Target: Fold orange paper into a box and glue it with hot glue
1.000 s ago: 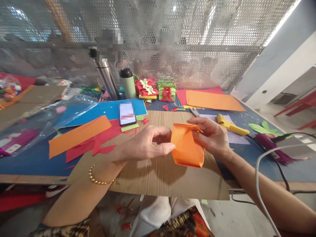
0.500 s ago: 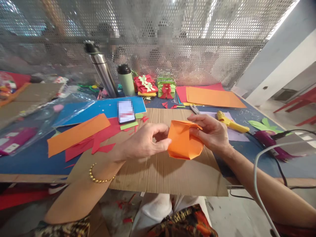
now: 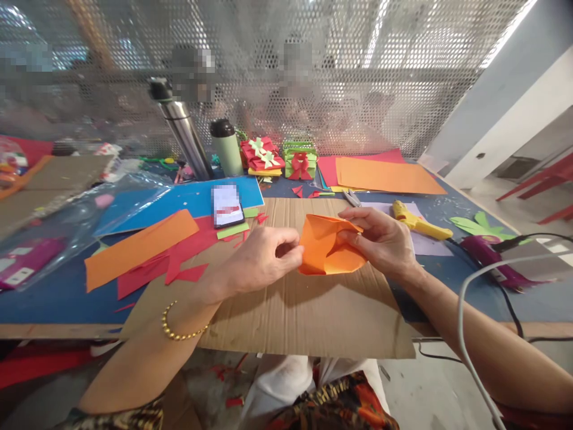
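A folded orange paper pouch [image 3: 324, 254] is held up between my hands, above a sheet of brown cardboard [image 3: 286, 322]. My left hand [image 3: 268, 257], with a gold bead bracelet at the wrist, pinches the pouch's left edge between thumb and fingers. On the other side, my right hand [image 3: 380, 242] grips the upper right of the pouch, thumb in front and fingers behind. The paper is creased in the middle, and its top edge looks parted. Its shadow falls on the cardboard below.
Left lie a phone [image 3: 227, 206], an orange strip [image 3: 141, 248], red paper [image 3: 188, 239] and a blue board [image 3: 188, 200]. Bottles [image 3: 228, 149] and folded paper boxes [image 3: 301, 161] stand behind. Right are scissors [image 3: 352, 197], a yellow glue gun [image 3: 418, 221], a purple tool [image 3: 492, 263] and a grey cable [image 3: 463, 310].
The pouch has tilted and shifted slightly up and left, so its lower edge sits higher. My left hand has moved a little left with it; both hands keep their grip.
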Demonstrator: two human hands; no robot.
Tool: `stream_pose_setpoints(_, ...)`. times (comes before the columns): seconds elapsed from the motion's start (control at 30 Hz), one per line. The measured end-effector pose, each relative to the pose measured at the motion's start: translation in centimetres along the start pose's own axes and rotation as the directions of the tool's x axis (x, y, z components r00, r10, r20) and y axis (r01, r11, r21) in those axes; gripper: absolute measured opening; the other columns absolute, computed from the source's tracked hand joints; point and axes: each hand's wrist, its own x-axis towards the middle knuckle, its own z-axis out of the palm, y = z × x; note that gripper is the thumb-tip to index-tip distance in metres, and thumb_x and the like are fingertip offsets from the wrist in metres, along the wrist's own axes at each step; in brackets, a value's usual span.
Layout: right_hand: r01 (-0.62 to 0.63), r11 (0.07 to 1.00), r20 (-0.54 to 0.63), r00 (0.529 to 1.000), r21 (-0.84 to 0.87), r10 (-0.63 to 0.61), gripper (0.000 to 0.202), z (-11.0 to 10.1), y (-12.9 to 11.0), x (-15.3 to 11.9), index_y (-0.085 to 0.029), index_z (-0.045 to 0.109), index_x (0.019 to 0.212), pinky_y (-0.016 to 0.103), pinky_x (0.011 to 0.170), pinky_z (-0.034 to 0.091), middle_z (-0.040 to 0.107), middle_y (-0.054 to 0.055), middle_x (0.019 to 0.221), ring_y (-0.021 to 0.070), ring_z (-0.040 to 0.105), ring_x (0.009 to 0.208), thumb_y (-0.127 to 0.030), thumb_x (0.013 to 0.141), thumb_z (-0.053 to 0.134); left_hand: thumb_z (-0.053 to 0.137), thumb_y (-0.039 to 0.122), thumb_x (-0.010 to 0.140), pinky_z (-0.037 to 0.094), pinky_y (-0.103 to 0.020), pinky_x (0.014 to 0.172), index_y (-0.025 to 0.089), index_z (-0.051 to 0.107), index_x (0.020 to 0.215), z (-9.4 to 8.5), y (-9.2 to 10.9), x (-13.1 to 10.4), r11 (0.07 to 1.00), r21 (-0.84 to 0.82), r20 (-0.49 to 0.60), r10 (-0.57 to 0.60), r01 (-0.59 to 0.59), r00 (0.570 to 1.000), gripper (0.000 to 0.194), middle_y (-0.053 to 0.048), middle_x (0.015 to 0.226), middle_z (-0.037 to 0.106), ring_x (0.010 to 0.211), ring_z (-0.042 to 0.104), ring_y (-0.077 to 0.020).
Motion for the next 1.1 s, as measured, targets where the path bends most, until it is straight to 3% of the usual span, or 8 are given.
stream_pose_setpoints(0.23,-0.001,1.000,0.032,0.999,-0.028,0.002,0.031,-0.14,-0.20,-0.07,-0.024,0.073,0.106,0.028,0.062,0.059,0.078,0.003,0.083,0.0170,0.072,0.071,-0.044,0.081,0.077,0.048,0.031,0.087,0.032,-0.025,0.052,0.020,0.047,0.068,-0.13,-0.28,0.18,0.994,-0.092,0.049,-0.056,0.061,0.997,0.022,0.002,0.063,0.049,0.058,0.042,-0.0099)
stream_pose_setpoints(0.37,0.014,1.000,0.037,0.999,-0.008,-0.013,0.031,-0.06,0.24,0.00,-0.024,0.073,0.106,0.030,0.067,0.059,0.077,0.003,0.082,0.0172,0.071,0.073,-0.044,0.081,0.077,0.048,0.030,0.087,0.030,-0.026,0.052,0.021,0.042,0.062,0.24,-0.47,0.17,0.995,-0.049,0.007,-0.088,0.088,0.996,0.027,0.002,0.058,0.047,0.057,0.042,-0.0104)
stream_pose_setpoints(0.5,0.013,1.000,0.038,0.999,-0.004,-0.013,0.034,-0.08,0.24,0.11,-0.024,0.073,0.106,0.029,0.064,0.058,0.076,0.002,0.080,0.0169,0.070,0.071,-0.045,0.080,0.078,0.050,0.028,0.085,0.029,-0.026,0.052,0.020,0.042,0.061,0.23,-0.56,0.19,0.998,-0.047,-0.024,-0.042,0.041,0.999,0.027,0.003,0.059,0.043,0.057,0.040,-0.0094)
stream_pose_setpoints(0.73,-0.068,0.996,0.060,0.996,0.051,0.065,0.036,-0.12,-0.51,0.12,-0.023,0.073,0.106,0.025,0.057,0.057,0.076,0.002,0.079,0.0158,0.070,0.067,-0.044,0.077,0.080,0.049,0.027,0.089,0.048,-0.023,0.059,0.015,0.067,0.088,-0.21,-0.57,0.35,0.922,-0.386,-0.039,-0.020,0.003,0.999,0.021,-0.001,0.073,0.066,0.064,0.059,-0.0105)
stream_pose_setpoints(0.93,-0.059,0.998,0.066,0.996,0.015,0.058,0.036,0.02,-0.54,-0.03,-0.022,0.073,0.105,0.024,0.055,0.055,0.075,0.002,0.078,0.0143,0.067,0.065,-0.044,0.078,0.080,0.053,0.027,0.089,0.048,-0.021,0.056,0.015,0.065,0.081,-0.02,-0.66,0.47,0.906,-0.421,-0.057,-0.056,0.027,0.997,0.019,0.000,0.065,0.063,0.059,0.058,-0.0093)
stream_pose_setpoints(1.1,-0.091,0.995,0.111,0.990,0.039,0.086,0.038,0.08,-0.18,-0.14,-0.023,0.073,0.107,0.026,0.060,0.058,0.076,0.004,0.083,0.0165,0.070,0.070,-0.046,0.077,0.081,0.056,0.026,0.086,0.043,-0.021,0.053,0.017,0.059,0.073,0.33,-0.77,0.61,0.922,-0.379,-0.004,-0.088,0.080,0.996,0.016,0.003,0.061,0.058,0.056,0.055,-0.0083)
